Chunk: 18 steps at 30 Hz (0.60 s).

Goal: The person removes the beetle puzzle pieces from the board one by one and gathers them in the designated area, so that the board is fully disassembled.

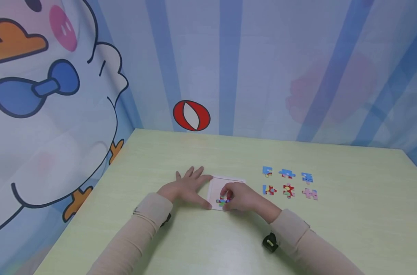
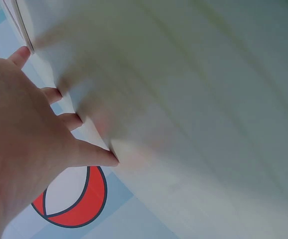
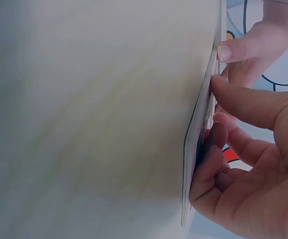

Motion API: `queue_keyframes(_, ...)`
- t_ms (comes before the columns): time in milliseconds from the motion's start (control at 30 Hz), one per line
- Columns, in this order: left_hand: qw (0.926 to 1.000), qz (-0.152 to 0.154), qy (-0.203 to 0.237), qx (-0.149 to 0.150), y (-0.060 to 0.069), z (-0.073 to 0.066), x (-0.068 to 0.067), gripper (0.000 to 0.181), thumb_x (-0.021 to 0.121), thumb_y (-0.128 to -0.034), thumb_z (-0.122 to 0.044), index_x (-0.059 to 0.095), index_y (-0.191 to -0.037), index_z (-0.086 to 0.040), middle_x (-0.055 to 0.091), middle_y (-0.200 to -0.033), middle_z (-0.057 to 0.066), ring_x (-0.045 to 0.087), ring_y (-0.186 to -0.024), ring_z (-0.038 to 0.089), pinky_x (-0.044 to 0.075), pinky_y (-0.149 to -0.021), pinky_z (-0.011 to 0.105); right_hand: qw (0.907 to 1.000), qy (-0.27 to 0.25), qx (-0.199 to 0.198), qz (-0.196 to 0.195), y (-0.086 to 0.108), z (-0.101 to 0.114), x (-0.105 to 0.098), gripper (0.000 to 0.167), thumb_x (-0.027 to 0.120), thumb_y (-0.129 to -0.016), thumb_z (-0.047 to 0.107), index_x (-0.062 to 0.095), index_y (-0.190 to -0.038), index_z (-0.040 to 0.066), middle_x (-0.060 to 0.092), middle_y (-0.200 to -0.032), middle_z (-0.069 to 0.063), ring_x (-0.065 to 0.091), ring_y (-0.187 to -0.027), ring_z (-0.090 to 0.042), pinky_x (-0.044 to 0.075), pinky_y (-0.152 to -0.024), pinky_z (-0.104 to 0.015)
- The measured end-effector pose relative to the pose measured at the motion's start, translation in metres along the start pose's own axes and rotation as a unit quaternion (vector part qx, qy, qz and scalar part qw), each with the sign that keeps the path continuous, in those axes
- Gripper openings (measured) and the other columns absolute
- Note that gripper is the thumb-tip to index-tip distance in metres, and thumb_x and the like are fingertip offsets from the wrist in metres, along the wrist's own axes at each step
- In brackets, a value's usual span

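Observation:
A small white square puzzle tray lies on the table between both hands. Spread straight, the fingers of my left hand stay at its left edge, thumb and index fingertip touching the frame. Over the tray's lower part, my right hand has its thumb and curled fingers about a colourful jigsaw piece, which they partly cover. How many pieces sit under those fingers I cannot tell. In the right wrist view the tray appears edge-on, with the right fingers against its surface. The left wrist view shows the left fingertips on the tabletop.
To the right of the tray lie loose jigsaw pieces in two rows, among them a red one, a pink one and a blue one. The pale table ends at a printed curtain behind.

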<state>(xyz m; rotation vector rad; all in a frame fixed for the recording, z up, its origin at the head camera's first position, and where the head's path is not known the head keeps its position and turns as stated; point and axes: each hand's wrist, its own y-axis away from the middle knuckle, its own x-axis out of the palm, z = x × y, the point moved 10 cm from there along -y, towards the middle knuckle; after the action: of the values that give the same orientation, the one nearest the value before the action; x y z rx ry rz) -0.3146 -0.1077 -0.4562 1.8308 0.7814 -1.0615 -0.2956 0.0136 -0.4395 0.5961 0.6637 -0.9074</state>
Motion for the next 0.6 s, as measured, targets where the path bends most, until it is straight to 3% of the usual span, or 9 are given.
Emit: queue_keyframes(600,0.9999,0.001,-0.014,-0.005,-0.0032,0.0026,0.0027,0.094,0.066,-0.0752,-0.066,0.025,-0.152,-0.031,0.002,-0.163,0.008,-0.004,-0.147,0.041,0.003,-0.103,0.077,0.9998,0.018,-0.003,0.001,-0.0005,0.0001,0.0031,0.031,0.081,-0.074,0.006,0.067,-0.102,0.006,0.058,-0.085,-0.001,0.05,-0.079,-0.015,0.046,-0.077,-0.032)
